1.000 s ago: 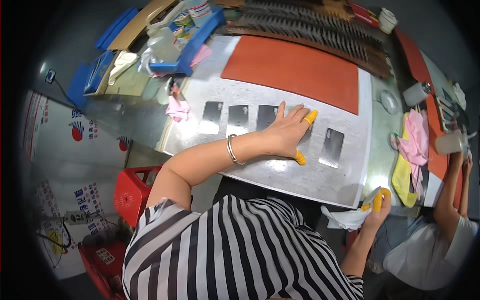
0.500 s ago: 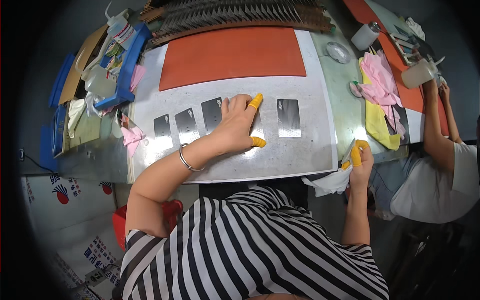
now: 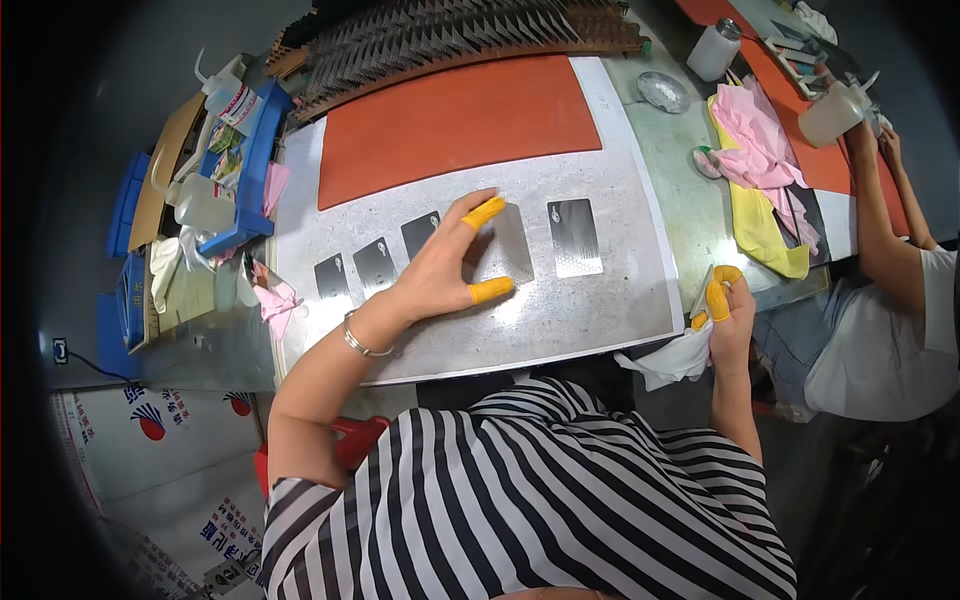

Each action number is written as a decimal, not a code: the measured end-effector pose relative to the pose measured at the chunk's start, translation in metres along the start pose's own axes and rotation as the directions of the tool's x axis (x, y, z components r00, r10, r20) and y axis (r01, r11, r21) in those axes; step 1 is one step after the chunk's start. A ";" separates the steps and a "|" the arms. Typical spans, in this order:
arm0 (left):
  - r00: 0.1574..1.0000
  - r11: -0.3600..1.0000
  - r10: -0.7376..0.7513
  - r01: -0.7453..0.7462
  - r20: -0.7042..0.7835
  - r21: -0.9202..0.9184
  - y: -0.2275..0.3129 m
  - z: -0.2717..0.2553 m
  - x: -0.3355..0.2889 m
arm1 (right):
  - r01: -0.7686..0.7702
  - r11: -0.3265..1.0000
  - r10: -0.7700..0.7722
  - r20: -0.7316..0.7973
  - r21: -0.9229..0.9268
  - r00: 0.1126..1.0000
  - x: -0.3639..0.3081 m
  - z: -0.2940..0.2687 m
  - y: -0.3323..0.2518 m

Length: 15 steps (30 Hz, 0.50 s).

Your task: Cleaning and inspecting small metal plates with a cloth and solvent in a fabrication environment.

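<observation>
Several dark metal cards with a silvery patterned end lie in a row on the pale sheet. My left hand, wearing yellow finger cots on the thumb and one finger, is over the row. Its fingers are spread at the left side of a greyer card; whether they touch it I cannot tell. Part of another card is hidden behind this hand. To the right lies a separate card. My right hand, also in yellow finger cots, pinches a white cloth at the table's front edge.
An orange mat lies beyond the cards, before a rack of thin plates. At left stands a blue tray with squeeze bottles. Pink cloth, yellow cloth and a glass dish are at right, near a co-worker's arm.
My left hand has drawn back to the left, uncovering more of the greyer card. My right hand still holds the cloth. The whole view has tilted slightly.
</observation>
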<state>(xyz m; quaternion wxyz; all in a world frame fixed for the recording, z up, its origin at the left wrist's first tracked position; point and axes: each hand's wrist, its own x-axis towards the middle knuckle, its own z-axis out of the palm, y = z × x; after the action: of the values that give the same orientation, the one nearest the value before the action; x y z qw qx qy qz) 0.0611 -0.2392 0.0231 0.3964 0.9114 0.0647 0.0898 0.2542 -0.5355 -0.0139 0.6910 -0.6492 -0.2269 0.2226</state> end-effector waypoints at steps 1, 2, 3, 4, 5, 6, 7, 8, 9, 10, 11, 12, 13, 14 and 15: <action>1.000 1.000 -0.004 0.004 0.004 0.003 -0.004 -0.006 -0.007 | 0.032 0.999 -0.032 0.002 -0.016 0.999 0.001 0.001 0.000; 0.997 0.974 -0.080 0.079 -0.003 0.214 -0.006 -0.014 -0.015 | 0.061 0.998 -0.061 0.009 -0.035 0.998 0.002 0.001 0.000; 0.988 0.898 -0.154 0.150 -0.025 0.413 -0.009 -0.021 -0.022 | 0.053 0.998 -0.053 0.015 -0.033 0.998 0.001 0.001 0.001; 0.969 0.870 -0.246 0.233 -0.026 0.435 -0.015 -0.025 -0.027 | 0.043 0.999 -0.043 -0.009 -0.014 0.999 -0.002 -0.002 0.003; 0.958 0.845 -0.280 0.275 -0.057 0.458 -0.019 -0.026 -0.032 | 0.037 0.999 -0.037 -0.022 0.008 0.999 0.000 -0.003 0.004; 0.951 0.832 -0.304 0.294 -0.058 0.471 -0.022 -0.025 -0.034 | 0.068 0.996 -0.072 -0.060 -0.063 0.996 0.001 -0.006 0.010; 0.943 0.818 -0.326 0.313 -0.058 0.483 -0.023 -0.024 -0.034 | 0.065 0.996 -0.068 -0.041 -0.060 0.997 0.002 -0.007 0.012; 0.939 0.815 -0.336 0.329 -0.073 0.477 -0.022 -0.023 -0.035 | 0.048 0.999 -0.048 -0.020 -0.011 0.999 0.001 -0.009 0.012; 0.950 0.851 -0.299 0.309 -0.092 0.425 -0.021 -0.023 -0.037 | 0.030 0.999 -0.030 0.001 0.037 1.000 0.000 -0.009 0.010; 0.959 0.883 -0.260 0.284 -0.113 0.373 -0.020 -0.024 -0.039 | 0.024 0.999 -0.025 0.023 0.038 0.999 0.000 -0.007 0.008; 0.957 0.883 -0.265 0.290 -0.120 0.369 -0.019 -0.025 -0.039 | 0.024 0.999 -0.026 0.032 0.035 0.999 0.001 -0.007 0.008; 0.977 0.879 -0.194 0.214 -0.090 0.427 -0.016 -0.028 -0.038 | 0.022 1.000 -0.022 0.017 0.022 1.000 0.002 -0.006 0.009; 0.991 0.866 -0.123 0.135 -0.055 0.482 -0.013 -0.031 -0.037 | 0.021 1.000 -0.021 0.001 0.009 1.000 0.003 -0.005 0.010; 1.000 0.836 -0.020 0.021 -0.009 0.548 -0.011 -0.034 -0.035 | 0.016 1.000 -0.016 0.005 -0.010 1.000 0.004 -0.008 0.014; 1.000 0.837 -0.013 0.018 -0.013 0.547 -0.008 -0.036 -0.032 | 0.022 1.000 -0.022 0.004 -0.014 1.000 0.003 -0.010 0.013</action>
<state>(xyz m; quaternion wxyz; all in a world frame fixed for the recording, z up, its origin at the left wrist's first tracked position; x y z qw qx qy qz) 0.0219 -0.2142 0.0381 0.1200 0.9857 0.0969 0.0682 0.2626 -0.5405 -0.0272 0.6883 -0.6513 -0.2368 0.2146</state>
